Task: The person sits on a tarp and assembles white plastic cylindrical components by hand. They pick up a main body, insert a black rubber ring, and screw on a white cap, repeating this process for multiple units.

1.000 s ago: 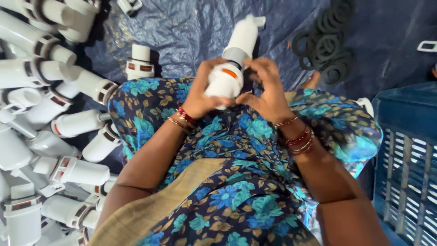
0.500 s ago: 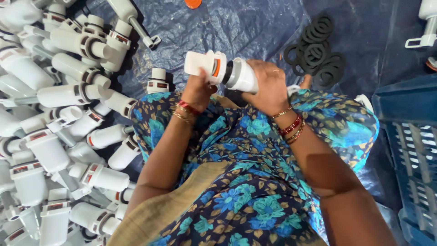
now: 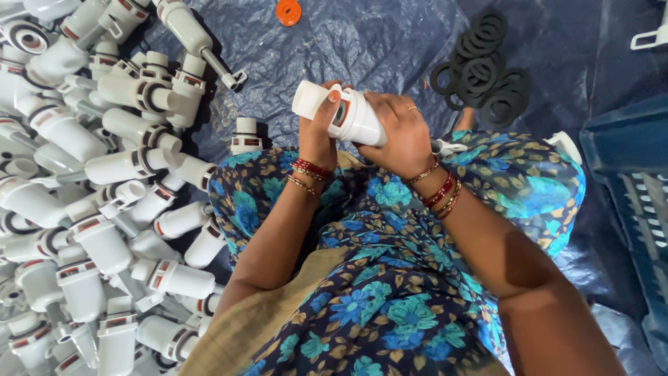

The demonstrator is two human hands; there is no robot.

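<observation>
I hold one white plastic pipe fitting [image 3: 342, 115] with a red band in both hands, above my lap. My left hand [image 3: 316, 132] grips its narrow end, thumb on top. My right hand [image 3: 400, 132] wraps the wider body from the right. The fitting lies roughly level, pointing left. My lap is covered by blue flowered cloth [image 3: 390, 278]. Red and gold bangles sit on both wrists.
A big heap of similar white fittings [image 3: 90, 209] fills the left side on a blue tarpaulin [image 3: 362, 42]. Several black rubber rings [image 3: 483, 76] lie at upper right, an orange ring [image 3: 288, 11] at the top. A blue plastic crate [image 3: 630, 202] stands at the right.
The fitting has turned from pointing upward to lying sideways between my hands. My left hand has shifted onto its narrow end; the view has swung left, showing more of the heap.
</observation>
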